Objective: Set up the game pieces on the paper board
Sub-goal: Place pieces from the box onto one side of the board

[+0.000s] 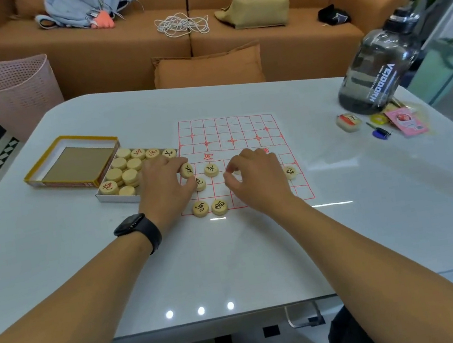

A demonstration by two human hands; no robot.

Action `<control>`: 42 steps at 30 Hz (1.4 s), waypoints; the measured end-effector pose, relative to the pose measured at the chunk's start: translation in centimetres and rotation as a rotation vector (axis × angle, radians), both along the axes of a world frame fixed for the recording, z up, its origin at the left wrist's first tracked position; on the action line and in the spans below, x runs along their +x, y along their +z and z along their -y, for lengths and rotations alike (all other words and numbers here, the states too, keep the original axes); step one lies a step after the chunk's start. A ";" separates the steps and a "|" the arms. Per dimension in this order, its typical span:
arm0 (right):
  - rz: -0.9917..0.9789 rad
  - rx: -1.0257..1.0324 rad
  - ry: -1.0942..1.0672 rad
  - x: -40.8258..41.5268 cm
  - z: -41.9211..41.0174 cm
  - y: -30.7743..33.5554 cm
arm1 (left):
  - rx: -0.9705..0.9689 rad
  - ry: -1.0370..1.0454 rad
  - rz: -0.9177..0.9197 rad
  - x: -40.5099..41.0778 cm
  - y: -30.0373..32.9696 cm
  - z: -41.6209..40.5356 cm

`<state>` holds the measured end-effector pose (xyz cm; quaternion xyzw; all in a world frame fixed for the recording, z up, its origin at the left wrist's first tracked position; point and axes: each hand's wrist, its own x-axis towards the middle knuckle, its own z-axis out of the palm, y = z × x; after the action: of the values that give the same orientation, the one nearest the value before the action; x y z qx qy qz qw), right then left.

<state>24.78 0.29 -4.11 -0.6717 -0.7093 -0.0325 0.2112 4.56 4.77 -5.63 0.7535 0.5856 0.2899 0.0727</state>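
Pale wooden discs, flat and round with inked characters on top, are being laid out on the paper board [231, 135] — a thin white sheet printed with a red grid, flat on the glossy grey-white counter [233, 259]. The near rows are partly filled: the far half is bare.

The left hand [167, 186] pinches one black-marked disc [186, 170] between thumb and forefinger at the board's left edge, apparently setting it on its point. The right hand [255, 175] hovers mid-board with its fingers [229, 168] curled towards the thumb; whether they hold a piece I cannot tell.

Next, I judge, the held disc must be centred on a line crossing, then more fetched from the cardboard tray [118, 198] just left of the board — many smooth discs [127, 172] lie stacked there, beside the empty yellow-rimmed lid [75, 162].
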 end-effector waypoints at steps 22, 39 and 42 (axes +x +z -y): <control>-0.023 -0.049 0.066 -2.3 1.3 -0.3 | -0.073 0.090 -0.237 -1.9 0.1 -0.9; -0.024 -0.061 0.096 -2.8 1.2 -0.6 | -0.063 0.064 -0.343 -1.0 -0.3 -1.4; -0.048 -0.036 0.093 -2.5 0.9 -0.5 | -0.085 0.058 -0.345 -0.9 0.0 -1.4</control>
<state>22.25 -0.62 -4.60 -0.6422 -0.7351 0.0061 0.2174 3.65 6.18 -5.65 0.7712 0.6225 0.1332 -0.0053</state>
